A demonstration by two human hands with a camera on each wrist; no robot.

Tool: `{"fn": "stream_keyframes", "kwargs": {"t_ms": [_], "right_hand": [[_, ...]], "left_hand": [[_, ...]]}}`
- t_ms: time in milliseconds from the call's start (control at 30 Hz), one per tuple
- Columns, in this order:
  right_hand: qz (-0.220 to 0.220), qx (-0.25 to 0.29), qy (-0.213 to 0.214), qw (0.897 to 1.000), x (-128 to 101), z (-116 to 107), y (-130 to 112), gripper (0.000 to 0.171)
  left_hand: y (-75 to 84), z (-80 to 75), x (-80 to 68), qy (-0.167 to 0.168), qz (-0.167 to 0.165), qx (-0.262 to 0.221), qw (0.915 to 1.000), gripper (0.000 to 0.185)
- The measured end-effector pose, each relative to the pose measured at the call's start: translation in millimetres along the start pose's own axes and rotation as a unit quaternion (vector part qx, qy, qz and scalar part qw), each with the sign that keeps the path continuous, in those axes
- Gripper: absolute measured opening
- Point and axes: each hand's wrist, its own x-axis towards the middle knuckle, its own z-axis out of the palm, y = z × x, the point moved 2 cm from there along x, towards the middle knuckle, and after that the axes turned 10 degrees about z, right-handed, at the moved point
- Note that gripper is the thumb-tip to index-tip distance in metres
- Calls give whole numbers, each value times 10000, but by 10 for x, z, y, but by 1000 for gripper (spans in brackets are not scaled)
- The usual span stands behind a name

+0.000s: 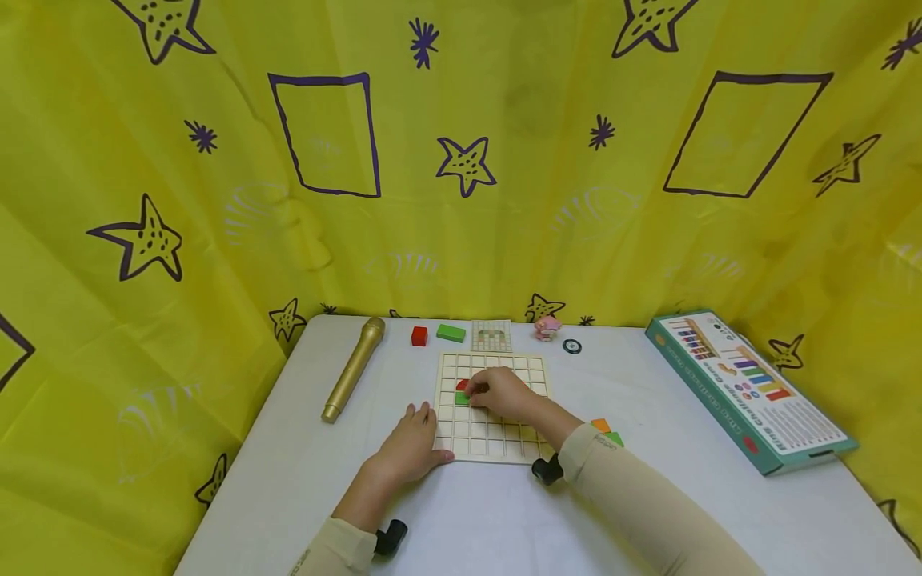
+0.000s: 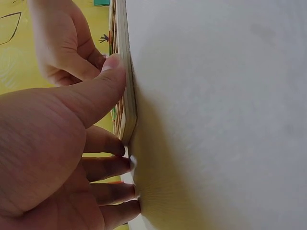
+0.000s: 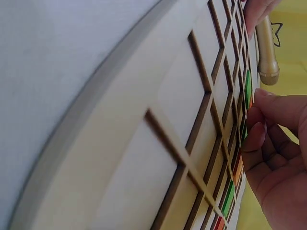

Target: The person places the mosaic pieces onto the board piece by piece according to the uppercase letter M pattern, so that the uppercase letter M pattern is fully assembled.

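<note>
Two hands at work on one wooden grid board (image 1: 490, 432), lying flat in the middle of a white table (image 1: 648, 496). Left hand (image 1: 412, 448) resting at the near-left corner of the board, fingers straight and relaxed on the table, thumb pressed against the board's edge, as seen from the left wrist view; nothing gripped. Right hand (image 1: 504, 392) placed over the middle of the grid, fingers curled down and pinching a green block (image 1: 462, 398) that sits in a cell on the left part of the board. Red block (image 1: 463, 385) just beyond it, touching or nearly touching, partly hidden by the fingers. From the right wrist view, fingertips (image 3: 256, 132) close against the green piece at the grid walls.

Orange block (image 1: 601, 425) and another green piece (image 1: 615, 438) lying on the table just right of the board, near the right sleeve. At the far edge: red cube (image 1: 419, 336), green bar (image 1: 450, 333), small pattern card (image 1: 492, 336), pink figure (image 1: 547, 326), small black ring (image 1: 572, 346). Gold microphone (image 1: 353, 368) to the left of the board, teal game box (image 1: 749, 388) well apart on the right. Yellow curtain (image 1: 461, 160) with stars behind.
</note>
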Motion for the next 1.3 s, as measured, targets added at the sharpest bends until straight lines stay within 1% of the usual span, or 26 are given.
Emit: {"fn": "stream_keyframes", "kwargs": {"t_ms": [333,467,733,867,1067,1300], "right_hand": [[258,242,209,9992,-203,-236,188,6],[365,194,349,9985,-287,-338,283,6],[344,172,495,9980,-405,-532,398,7],[470,116,599,9970,-482,-624,466,5],[598,143,650,9960,-604,-711,598,8],[684,104,701,9951,-743,-793,721,7]], "left_hand": [[31,-5,5,10,-79,-82,9999,87],[48,-18,0,5,-70,-102,9999,86],[4,5,-18,57,-142,-73,9999,86],[-14,13,-5,88,-60,-65,9999,86],[-10,11,-7,154,96,-25,9998,85],[-7,25,-3,154,114,-34,9998,85]]}}
